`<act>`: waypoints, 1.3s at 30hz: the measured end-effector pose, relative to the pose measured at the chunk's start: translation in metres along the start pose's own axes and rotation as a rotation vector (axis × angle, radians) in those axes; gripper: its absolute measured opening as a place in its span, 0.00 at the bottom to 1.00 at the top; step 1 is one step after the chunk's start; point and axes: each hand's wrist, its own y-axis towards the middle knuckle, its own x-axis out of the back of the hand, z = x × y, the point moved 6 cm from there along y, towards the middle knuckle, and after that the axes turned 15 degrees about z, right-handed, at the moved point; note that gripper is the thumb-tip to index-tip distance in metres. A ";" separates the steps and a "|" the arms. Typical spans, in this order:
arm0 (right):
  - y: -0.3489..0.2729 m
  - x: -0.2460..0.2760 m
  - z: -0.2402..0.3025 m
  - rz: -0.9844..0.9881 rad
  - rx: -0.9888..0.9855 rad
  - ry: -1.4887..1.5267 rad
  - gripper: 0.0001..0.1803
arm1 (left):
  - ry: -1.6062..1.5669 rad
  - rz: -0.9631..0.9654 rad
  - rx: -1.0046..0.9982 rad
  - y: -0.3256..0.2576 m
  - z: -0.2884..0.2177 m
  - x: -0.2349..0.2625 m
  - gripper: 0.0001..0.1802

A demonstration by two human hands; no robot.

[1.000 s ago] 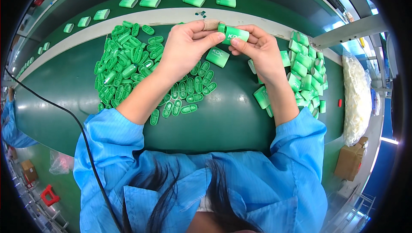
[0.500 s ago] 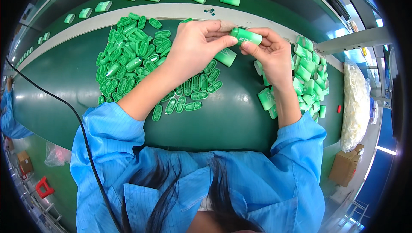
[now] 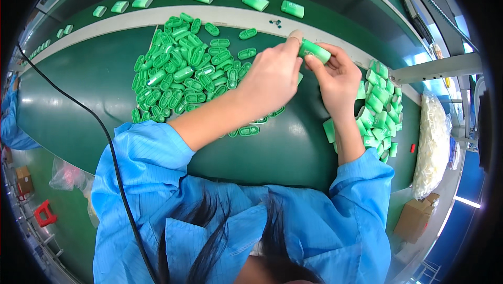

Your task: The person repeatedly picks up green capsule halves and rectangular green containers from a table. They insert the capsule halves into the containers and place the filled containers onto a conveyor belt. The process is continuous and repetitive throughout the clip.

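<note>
In front of me I hold a light-green, flattened casing (image 3: 317, 53) with a darker green end on its left. My right hand (image 3: 341, 77) is closed round its right part, the thumb along the near side. My left hand (image 3: 275, 72) is closed at the casing's left end, a tan covering on its index finger; its thumb and other fingers are partly hidden. Left of my hands lies a heap of small oval green end caps (image 3: 175, 69), hollow side up on many. To the right is a pile of green casings (image 3: 380, 103), partly behind my right forearm.
Beyond the pale rail (image 3: 230, 17), a row of green casings (image 3: 255, 2) lies on a green belt. Small dark pieces (image 3: 275, 23) sit on the rail. A black cable (image 3: 99, 121) crosses at left. At right are a bag of white pieces (image 3: 432, 145) and a cardboard box (image 3: 415, 219).
My left hand has turned, its index finger now raised at the casing's left end. Both hands and the casing have shifted slightly right and nearer in the picture as the whole view moved.
</note>
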 end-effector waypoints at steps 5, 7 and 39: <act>0.069 0.038 -0.030 0.110 -0.221 -0.097 0.17 | 0.362 0.130 0.077 0.019 0.032 0.055 0.22; 0.093 0.072 -0.065 0.069 -0.297 -0.342 0.21 | 0.660 0.092 0.042 0.015 0.049 0.085 0.27; -0.002 0.006 -0.026 0.268 -0.283 0.368 0.16 | -0.793 0.264 0.257 0.013 0.039 -0.004 0.17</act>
